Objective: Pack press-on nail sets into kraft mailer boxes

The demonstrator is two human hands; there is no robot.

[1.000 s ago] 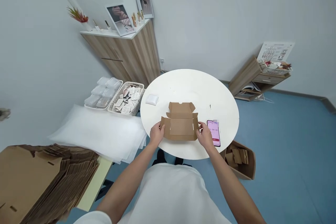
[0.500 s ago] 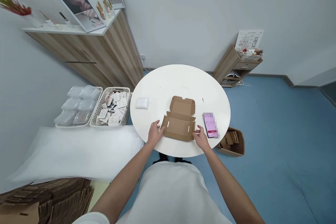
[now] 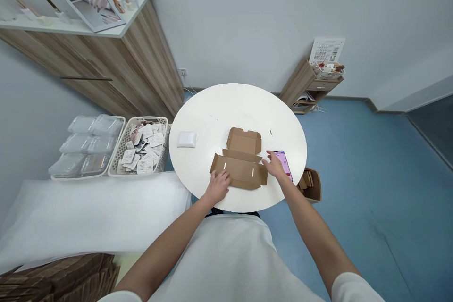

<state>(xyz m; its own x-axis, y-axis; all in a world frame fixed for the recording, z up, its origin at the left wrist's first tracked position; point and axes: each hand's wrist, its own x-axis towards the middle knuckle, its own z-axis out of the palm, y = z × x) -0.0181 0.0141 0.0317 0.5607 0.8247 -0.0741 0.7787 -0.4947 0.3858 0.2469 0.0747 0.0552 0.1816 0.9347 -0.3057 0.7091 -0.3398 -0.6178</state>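
Observation:
An unfolded brown cardboard mailer box (image 3: 239, 170) lies on the white round table (image 3: 240, 104), its lid panel turned away from me and its side flaps spread outward. At its front left edge my left hand (image 3: 218, 186) is closed on the cardboard, fingers bent over the panel. My right hand (image 3: 274, 165) is open by the box's right side, thumb and fingers apart, holding nothing. Just beyond that hand is a phone (image 3: 284, 164) with a pink screen, partly covered by the hand and wrist. A small white packet (image 3: 187, 139) lies on the table's left side.
Left of the table stand a basket of small cards (image 3: 141, 151) and a tray of clear plastic packs (image 3: 85, 144). White sheets (image 3: 95, 212) lie nearer me, above stacked cardboard (image 3: 56, 278). On the floor at right sits a carton (image 3: 313, 191); a wooden cabinet (image 3: 148, 61) stands behind left.
My left hand has moved from the box's left side onto its front edge. My right hand has come off the right corner and gone slightly up. The side flaps now spread outward.

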